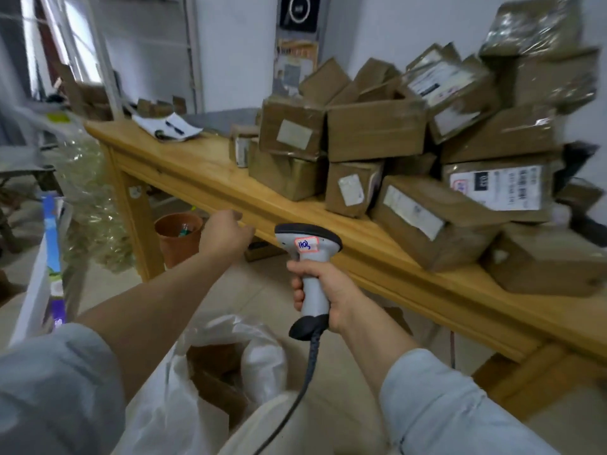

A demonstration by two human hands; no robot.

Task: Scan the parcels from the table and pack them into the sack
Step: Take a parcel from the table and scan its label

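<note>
Our right hand (328, 290) grips the gray scanner (308, 254) by its handle. Our left hand (226, 236) is loosely curled and holds nothing, near the table (203, 172) edge. Brown parcels (410, 165) sit piled on the table, and the white sack (262, 362) lies open below us.

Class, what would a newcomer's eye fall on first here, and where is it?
First, the heap of taped cardboard parcels crowding the right end of the wooden table. Next, the grey barcode scanner gripped by the right hand in the centre foreground, with the open white sack below it.
</note>
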